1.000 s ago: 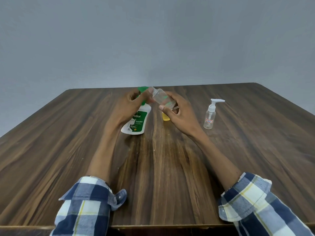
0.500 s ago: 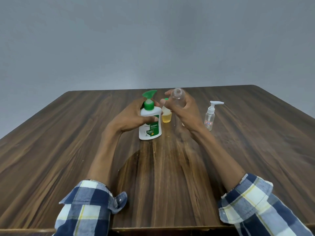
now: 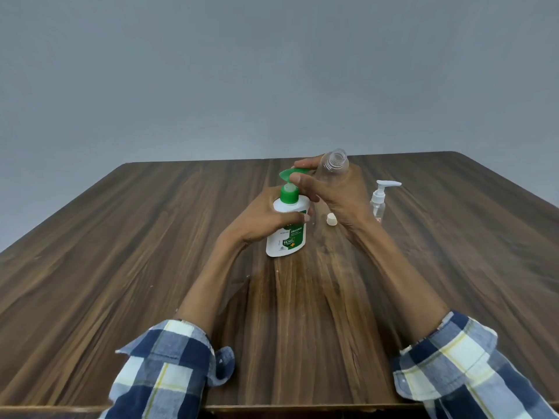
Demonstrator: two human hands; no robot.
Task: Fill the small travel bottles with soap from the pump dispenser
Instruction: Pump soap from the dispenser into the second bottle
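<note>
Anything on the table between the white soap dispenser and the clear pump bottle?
Head view: a small white cap lies there on the wooden table, partly behind the right hand.

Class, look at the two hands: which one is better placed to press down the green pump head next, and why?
The right hand. Its fingertips already lie on the green pump head while it holds the open clear bottle. The left hand is wrapped around the dispenser body, steadying it.

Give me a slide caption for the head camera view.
Left hand steadies white green-topped pump dispenser; right hand holds uncapped clear plastic travel bottle.
</note>
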